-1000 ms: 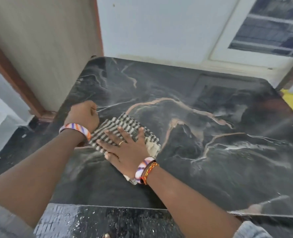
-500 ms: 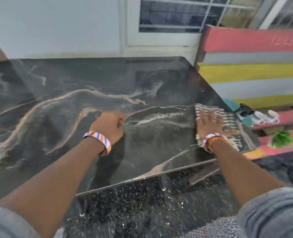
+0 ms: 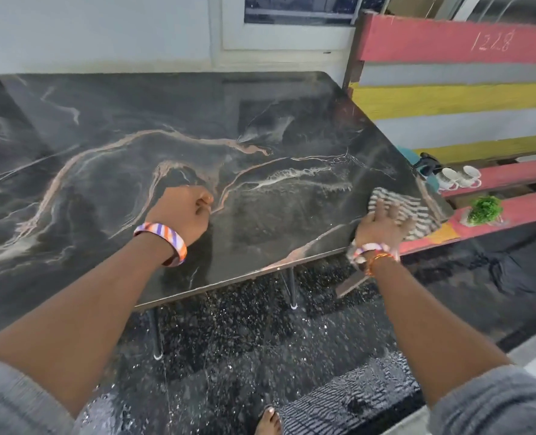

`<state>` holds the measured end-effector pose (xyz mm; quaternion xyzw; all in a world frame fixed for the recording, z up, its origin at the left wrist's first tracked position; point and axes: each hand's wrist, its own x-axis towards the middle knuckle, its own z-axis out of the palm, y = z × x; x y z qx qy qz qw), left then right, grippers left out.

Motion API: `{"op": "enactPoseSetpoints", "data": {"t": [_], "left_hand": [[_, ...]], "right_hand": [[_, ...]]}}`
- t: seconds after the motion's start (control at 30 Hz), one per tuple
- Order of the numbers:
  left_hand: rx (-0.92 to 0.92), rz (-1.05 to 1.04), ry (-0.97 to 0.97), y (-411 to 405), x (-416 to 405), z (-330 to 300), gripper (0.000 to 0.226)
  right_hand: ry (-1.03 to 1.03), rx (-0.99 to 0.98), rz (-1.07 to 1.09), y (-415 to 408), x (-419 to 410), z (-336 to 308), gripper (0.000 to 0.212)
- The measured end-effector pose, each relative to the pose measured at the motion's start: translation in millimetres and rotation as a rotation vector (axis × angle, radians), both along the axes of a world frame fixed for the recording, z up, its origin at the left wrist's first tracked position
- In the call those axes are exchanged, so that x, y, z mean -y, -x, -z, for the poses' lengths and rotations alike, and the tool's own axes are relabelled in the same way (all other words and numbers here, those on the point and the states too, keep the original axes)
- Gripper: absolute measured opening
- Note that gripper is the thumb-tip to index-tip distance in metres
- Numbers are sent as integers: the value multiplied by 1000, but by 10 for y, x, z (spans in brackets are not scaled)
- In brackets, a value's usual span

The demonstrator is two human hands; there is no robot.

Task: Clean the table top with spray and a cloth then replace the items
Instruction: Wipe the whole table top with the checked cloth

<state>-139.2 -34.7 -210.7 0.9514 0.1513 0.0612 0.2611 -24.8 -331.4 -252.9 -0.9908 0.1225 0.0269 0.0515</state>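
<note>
Head view, entry by two observers.

A: Nearest, left hand (image 3: 186, 211) is clenched into a fist, holding nothing, knuckles braced on the counter (image 3: 134, 127) mid-surface.

B: Right hand (image 3: 382, 224)?

A: Fingers (image 3: 381, 206) spread flat, pressing the striped cloth (image 3: 417, 211) at the near right corner. Cloth lies under and just beyond the fingertips, toward the right edge. Motion blur there.

B: Judgement?

A: Right hand alone is on the cloth. Unwiped surface lies leftward and farther away. Beyond the edge, mugs (image 3: 458, 177) and a small plant (image 3: 485, 210) wait on the bench (image 3: 511, 174).
</note>
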Motion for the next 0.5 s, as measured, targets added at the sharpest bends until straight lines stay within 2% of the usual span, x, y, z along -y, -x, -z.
{"op": "enactPoseSetpoints", "data": {"t": [0.07,0.17,0.23,0.33,0.5], "left_hand": [[-8,-5,11,171,-173,-14,27],[1,-62,35,528,-529,-57,27],[6,-122,13,781,-742,-75,28],[30,-277,-18,1276,-1172,-90,31],[-66,-625,-91,2057,-1907,-7,37]], "right_hand": [[-79,-3,-99,476,-473,3,53],[-67,53,-282,1174,-1177,-33,51],[-130,54,-343,1516,-1563,-17,51],[-280,19,-431,2090,-2171,-33,52],[-367,-58,-591,2730,-2922,-68,52]]}}
